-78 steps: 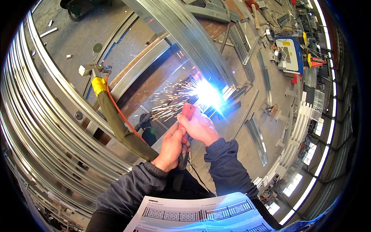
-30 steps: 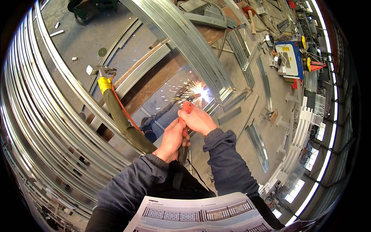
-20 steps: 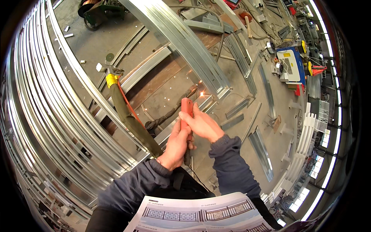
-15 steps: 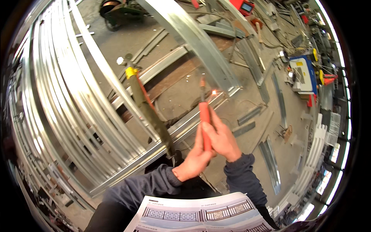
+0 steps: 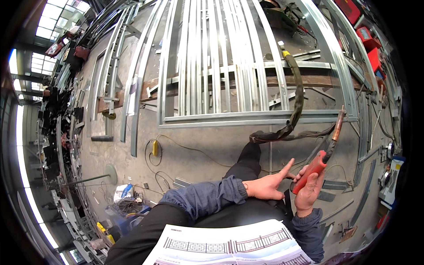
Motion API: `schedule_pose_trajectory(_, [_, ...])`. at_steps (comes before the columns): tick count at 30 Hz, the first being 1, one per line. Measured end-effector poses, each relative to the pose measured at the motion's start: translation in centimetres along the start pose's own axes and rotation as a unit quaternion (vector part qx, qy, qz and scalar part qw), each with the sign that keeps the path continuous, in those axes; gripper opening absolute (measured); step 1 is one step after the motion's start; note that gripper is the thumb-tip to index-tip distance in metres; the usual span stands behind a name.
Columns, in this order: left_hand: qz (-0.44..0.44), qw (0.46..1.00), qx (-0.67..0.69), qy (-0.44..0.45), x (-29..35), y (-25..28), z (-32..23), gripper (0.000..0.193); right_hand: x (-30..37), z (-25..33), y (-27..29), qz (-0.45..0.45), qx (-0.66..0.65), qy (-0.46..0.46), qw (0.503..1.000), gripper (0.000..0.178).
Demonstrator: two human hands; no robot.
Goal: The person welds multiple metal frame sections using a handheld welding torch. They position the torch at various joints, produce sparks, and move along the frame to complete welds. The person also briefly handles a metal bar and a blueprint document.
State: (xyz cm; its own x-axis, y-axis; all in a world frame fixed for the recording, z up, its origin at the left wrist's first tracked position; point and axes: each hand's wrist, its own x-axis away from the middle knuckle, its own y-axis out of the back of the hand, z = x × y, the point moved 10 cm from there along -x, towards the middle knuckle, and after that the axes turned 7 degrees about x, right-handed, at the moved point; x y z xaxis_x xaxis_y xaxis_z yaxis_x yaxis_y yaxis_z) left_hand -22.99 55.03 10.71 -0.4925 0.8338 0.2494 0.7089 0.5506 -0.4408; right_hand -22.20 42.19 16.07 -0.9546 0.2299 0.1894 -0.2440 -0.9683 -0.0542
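My right hand [image 5: 308, 196] is closed around the red handle of a welding torch [image 5: 312, 170]. Its copper nozzle tilts up and to the right, close to the lower right corner of a metal frame [image 5: 225, 120]. No arc glows at the tip. Beside the handle, my left hand [image 5: 265, 185] holds nothing; its index finger is stretched out and its thumb stands apart. A dark sheathed cable [image 5: 297, 88] hangs over the frame's lower rail and loops down near my leg. Across my lap lies a printed sheet [image 5: 198, 251] with railing pictures.
Several shiny bars run lengthwise inside the frame, resting on a rusty beam [image 5: 148, 90]. Loose metal strips [image 5: 366, 192] lie on the floor at right. At lower left are a cable pile [image 5: 132, 205], a thin yellow cord and a round green stand base [image 5: 111, 174].
My left hand has let go of the torch. The bright spark at the frame corner is gone. My view has swung left, showing the whole frame and the left side of the workshop.
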Motion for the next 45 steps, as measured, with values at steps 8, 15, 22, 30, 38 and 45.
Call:
schedule_pose_trajectory(8, [-0.051, 0.900, -0.327, -0.282, 3.6, -3.0, -5.4, 0.086, 4.5, 7.8, -2.7, -0.012, -0.121, 0.067, 0.990, 0.073])
schedule_pose_trajectory(15, [0.176, 0.924, -0.260, -0.219, 5.9, -2.9, 3.2, 0.027, 9.0, 2.7, -9.5, -0.024, -0.052, 0.033, 0.998, 0.068])
schedule_pose_trajectory(22, [0.156, 0.970, -0.178, -0.051, 7.7, -0.8, 8.1, 0.031, 9.2, 1.2, -12.3, -0.004, 0.055, 0.057, 0.997, 0.075])
schedule_pose_trajectory(30, [0.228, 0.966, -0.117, -0.015, 6.0, -3.7, 8.0, 0.042, 7.8, 2.6, -8.5, 0.065, -0.070, -0.010, 0.995, 0.071])
schedule_pose_trajectory(38, [0.305, 0.948, -0.086, 0.036, 0.5, -10.8, 2.1, 0.033, 3.0, -21.1, 15.1, -0.251, 0.210, -0.249, 0.912, 0.050])
schedule_pose_trajectory(45, [0.283, 0.958, -0.049, 0.015, -9.4, -13.3, 6.2, 0.025, 3.5, -28.9, 32.4, -0.366, -0.316, -0.273, 0.831, 0.017])
